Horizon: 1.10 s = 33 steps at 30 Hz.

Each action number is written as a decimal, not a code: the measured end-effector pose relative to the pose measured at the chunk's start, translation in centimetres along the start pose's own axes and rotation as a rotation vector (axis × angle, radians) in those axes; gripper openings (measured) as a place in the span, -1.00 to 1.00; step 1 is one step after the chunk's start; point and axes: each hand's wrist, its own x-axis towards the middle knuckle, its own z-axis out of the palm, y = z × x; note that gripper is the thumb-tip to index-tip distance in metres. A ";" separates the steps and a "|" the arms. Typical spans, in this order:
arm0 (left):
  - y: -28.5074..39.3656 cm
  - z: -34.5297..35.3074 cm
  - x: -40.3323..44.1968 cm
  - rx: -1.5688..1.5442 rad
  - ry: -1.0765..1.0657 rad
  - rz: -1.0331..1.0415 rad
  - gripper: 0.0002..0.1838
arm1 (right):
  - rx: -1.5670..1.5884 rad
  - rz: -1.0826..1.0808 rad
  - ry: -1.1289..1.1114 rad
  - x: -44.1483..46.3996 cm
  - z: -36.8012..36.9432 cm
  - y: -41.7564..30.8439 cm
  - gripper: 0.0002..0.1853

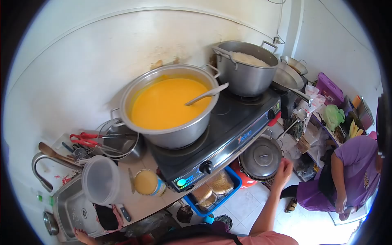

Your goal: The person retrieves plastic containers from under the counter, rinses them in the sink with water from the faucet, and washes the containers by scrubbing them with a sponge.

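My right hand (283, 172) is raised in front of the lidded pot (261, 157), its fingers curled closed; whatever they may hold is hidden. At the lower left, my left hand (84, 236) is by the front edge of the steel sink (77, 206), fingers stretched out and partly cut off by the frame. A large aluminium pot (175, 132) of yellow liquid (167, 102) sits on the gas stove (222, 118), with a metal utensil (207, 94) leaning in it. Behind it stands a second big pot (247, 77) with pale contents.
On the counter are an open can (148, 182), a clear plastic tub (100, 179), a knife (125, 212) and a cloth (109, 217). A blue crate (234, 179) of bagged food sits below. A person in purple (355, 171) stands at the right, beside cluttered shelves.
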 end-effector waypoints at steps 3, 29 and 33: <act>0.6 -1.3 -0.9 0.076 -0.092 0.097 -0.66 | 0.040 -0.259 -0.028 2.2 -0.9 -9.0 -0.94; -12.6 -16.4 -0.4 0.176 0.350 0.130 -0.78 | 0.006 1.084 -2.419 -49.5 6.4 -1.6 -0.39; -16.0 -15.1 -8.2 0.032 -0.106 -0.583 -0.84 | -0.263 0.436 -2.612 -47.2 8.0 -10.5 -0.35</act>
